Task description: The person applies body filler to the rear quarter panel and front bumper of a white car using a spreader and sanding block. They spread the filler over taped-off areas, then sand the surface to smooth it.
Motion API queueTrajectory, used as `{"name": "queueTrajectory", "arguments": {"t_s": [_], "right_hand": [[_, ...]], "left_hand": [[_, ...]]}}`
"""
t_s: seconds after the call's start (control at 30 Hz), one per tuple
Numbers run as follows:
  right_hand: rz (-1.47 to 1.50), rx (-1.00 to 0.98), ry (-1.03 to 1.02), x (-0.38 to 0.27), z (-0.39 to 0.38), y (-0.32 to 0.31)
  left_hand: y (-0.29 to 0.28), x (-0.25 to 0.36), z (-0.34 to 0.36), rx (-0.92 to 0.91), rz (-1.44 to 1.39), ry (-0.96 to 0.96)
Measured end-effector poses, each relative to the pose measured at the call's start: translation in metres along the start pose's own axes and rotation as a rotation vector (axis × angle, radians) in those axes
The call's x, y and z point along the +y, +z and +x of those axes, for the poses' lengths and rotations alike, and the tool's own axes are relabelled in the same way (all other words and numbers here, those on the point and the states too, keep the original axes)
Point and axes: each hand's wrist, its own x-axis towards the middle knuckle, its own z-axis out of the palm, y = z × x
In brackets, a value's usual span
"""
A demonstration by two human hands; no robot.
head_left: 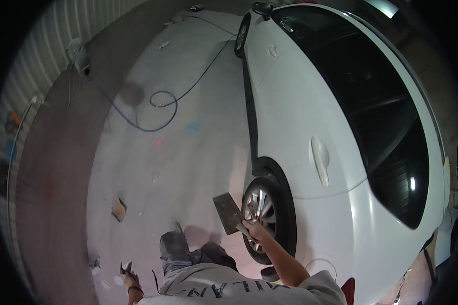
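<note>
My right hand [255, 231] grips a flat, dark grey rectangular plate [226, 211] and a narrow pale piece at its lower corner, held in front of the car's rear wheel [281, 226]. At the lower left, my left hand [131, 281] is closed on a small dark-and-red tool [125, 268] with a pale metal end, too small to identify clearly. The white car [320, 218] fills the right side, with its door handle [319, 160] above the wheel. My legs [174, 246] show beyond my shirt.
A blue hose [147, 130] loops across the pale floor [203, 152] from a wall-side fixture [78, 56]. A brown scrap [119, 209] lies left of my legs. A corrugated wall [35, 56] runs along the left; the car bounds the right.
</note>
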Motion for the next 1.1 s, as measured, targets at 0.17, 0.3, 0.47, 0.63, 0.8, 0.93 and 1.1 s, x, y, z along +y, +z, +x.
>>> {"name": "queueTrajectory", "arguments": {"t_s": [0.17,0.3,0.47,0.63,0.8,0.93,1.1], "right_hand": [[0.277,-0.014,0.248,-0.123,0.095,-0.025],[0.304,0.006,0.331,-0.199,0.239,-0.036],[0.218,-0.033,0.292,-0.362,0.385,-0.034],[-0.134,-0.053,0.129,-0.59,0.534,-0.053],[-0.462,0.003,-0.058,-0.758,0.717,-0.077],[-0.421,0.092,-0.113,-0.875,0.832,-0.08],[-0.28,0.041,0.172,-1.034,0.966,-0.084]], "left_hand": [[0.389,0.202,0.037,-0.306,0.271,0.112],[0.651,0.295,0.045,-0.585,0.327,0.314],[0.781,0.328,0.038,-0.488,0.115,0.2],[0.801,0.296,0.062,-0.042,0.139,-0.045],[0.917,0.268,0.17,-0.005,0.214,-0.024],[1.139,0.325,0.235,-0.173,0.632,0.362],[1.538,0.51,0.237,-0.342,0.14,0.034]]}}
